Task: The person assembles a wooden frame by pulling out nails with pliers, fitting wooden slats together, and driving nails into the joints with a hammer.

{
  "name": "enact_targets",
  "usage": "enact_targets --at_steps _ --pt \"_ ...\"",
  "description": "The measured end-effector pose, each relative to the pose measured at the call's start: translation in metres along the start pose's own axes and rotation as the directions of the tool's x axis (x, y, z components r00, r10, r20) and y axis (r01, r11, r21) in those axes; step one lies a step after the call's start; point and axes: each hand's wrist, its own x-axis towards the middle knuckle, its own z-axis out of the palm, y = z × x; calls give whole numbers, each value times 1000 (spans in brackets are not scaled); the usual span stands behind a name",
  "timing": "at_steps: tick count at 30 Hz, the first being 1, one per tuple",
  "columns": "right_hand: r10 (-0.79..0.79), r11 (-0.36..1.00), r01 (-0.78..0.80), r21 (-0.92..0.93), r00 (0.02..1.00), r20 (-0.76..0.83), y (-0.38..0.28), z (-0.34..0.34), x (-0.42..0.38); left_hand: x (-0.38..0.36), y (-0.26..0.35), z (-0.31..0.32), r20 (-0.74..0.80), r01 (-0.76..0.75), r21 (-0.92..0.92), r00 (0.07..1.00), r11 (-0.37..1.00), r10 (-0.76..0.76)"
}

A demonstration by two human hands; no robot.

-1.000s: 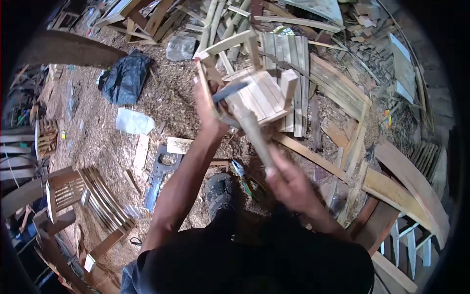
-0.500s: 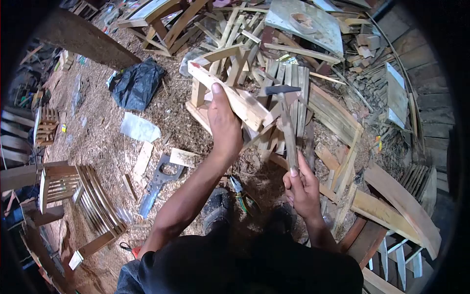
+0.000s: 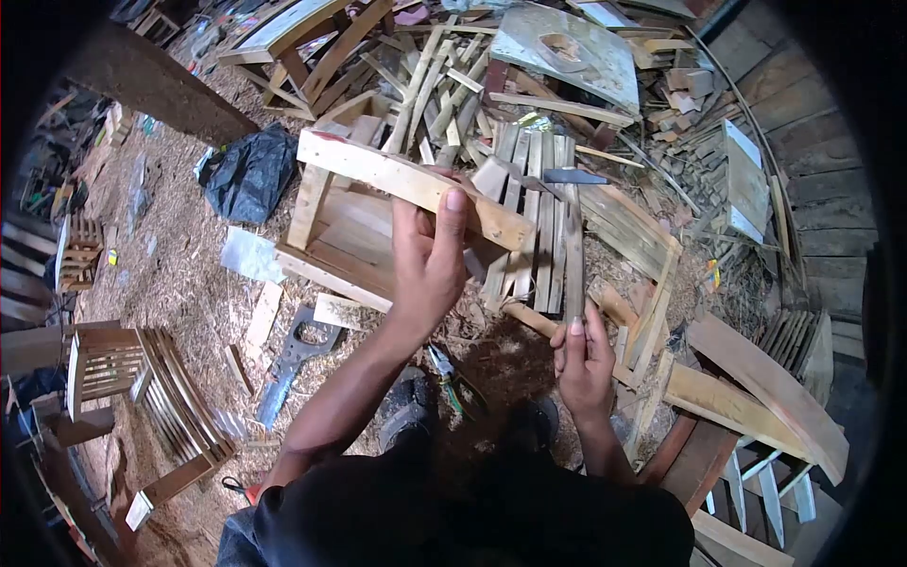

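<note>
My left hand (image 3: 430,260) is wrapped around the upper rail of a small wooden frame (image 3: 364,168), its thumb lying on the near face. The frame is tilted, and its lower rail and inner boards show to the left of my wrist. In my right hand (image 3: 584,373) is a hammer (image 3: 574,250), gripped low on its wooden handle. The dark hammer head (image 3: 576,177) points up, just right of the rail's end and apart from it. Fingers of my left hand behind the rail are partly hidden.
Sawdust covers the ground. A handsaw (image 3: 295,359) and pliers (image 3: 453,378) lie near my feet. A black plastic bag (image 3: 250,172) sits at left beside a post (image 3: 156,85). Stacked slats (image 3: 539,217) lie ahead, slatted pieces (image 3: 179,387) at left, curved boards (image 3: 765,387) at right.
The wooden frame has swung left and turned, so its rail lies flatter and more of its inside shows. The hammer is more upright and slightly to the right. The view has shifted a little.
</note>
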Motion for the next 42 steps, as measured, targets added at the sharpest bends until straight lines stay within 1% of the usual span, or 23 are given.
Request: enact_targets --at_steps 2,4,5,8,10,11,12,14,15,17,18,20,24,26,28,30,32,34,36,38,39,41,42 --pt "-27 998 25 -51 999 -34 2 2 4 -1 -8 -6 6 -26 60 1000 998 26" --pt "4 995 -5 100 1000 6 -1 8 6 -3 -12 -6 -62 -41 85 997 996 46" --pt "9 995 -9 98 1000 3 -5 10 7 -8 -12 -4 -89 -31 115 995 993 41" --pt "65 986 -65 154 998 8 -22 16 16 -13 -12 -4 -35 -49 72 998 996 52" --pt "-114 989 114 91 993 -8 -19 17 22 -14 -19 -8 -42 -40 114 998 993 46" --pt "-142 984 149 97 987 -72 -18 21 20 -14 -22 -9 -50 -29 153 998 988 37" --pt "-142 984 149 95 987 -71 -21 22 18 -13 -21 -9 -52 -29 153 998 988 38" --pt "-122 973 120 -196 992 2 -29 22 13 -13 -18 -8 -33 66 34 997 997 -64" --pt "-120 973 119 -197 993 5 -26 21 11 -14 -21 -10 -37 68 34 997 997 -67" --pt "-233 890 231 -393 971 43 -16 16 8 -16 -35 -17 -28 150 -39 988 988 -151" --pt "-230 891 228 -394 972 43 -16 15 4 -17 -46 -22 -30 153 -39 988 987 -155" --pt "-180 834 217 -507 976 121 -15 13 -5 -17 -65 -34 8 -30 301 1000 953 29" --pt "-230 837 271 -475 963 143 -2 20 -11 -12 -59 -36 37 -17 417 999 909 1" --pt "-248 813 300 -499 954 171 9 22 -8 -12 -69 -43 99 -5 595 993 804 -67" --pt "-231 819 300 -490 953 199 17 25 -5 -15 -82 -46 69 23 561 995 827 -74" --pt "-233 813 304 -497 952 200 28 29 -4 -19 -92 -50 105 77 619 978 782 -179" --pt "-234 804 306 -509 951 202 36 29 -2 -23 -115 -56 91 100 603 977 791 -193" --pt "-155 808 267 -525 956 248 41 27 0 -24 -119 -53 144 101 662 955 742 -259" --pt "-179 810 272 -519 958 223 55 25 -1 -23 -126 -51 149 108 682 948 723 -282" --pt "-183 831 255 -494 965 190 57 23 -2 -21 -136 -50 234 9 763 928 646 -289" --pt "-178 831 250 -497 966 187 57 22 -3 -18 -143 -50 226 42 810 898 585 -377" --pt "-79 865 151 -478 983 166 58 22 -4 -20 -153 -53 236 27 792 907 610 -348" --pt "-74 866 143 -478 984 162 63 21 -5 -20 -152 -53 241 12 776 918 631 -314"
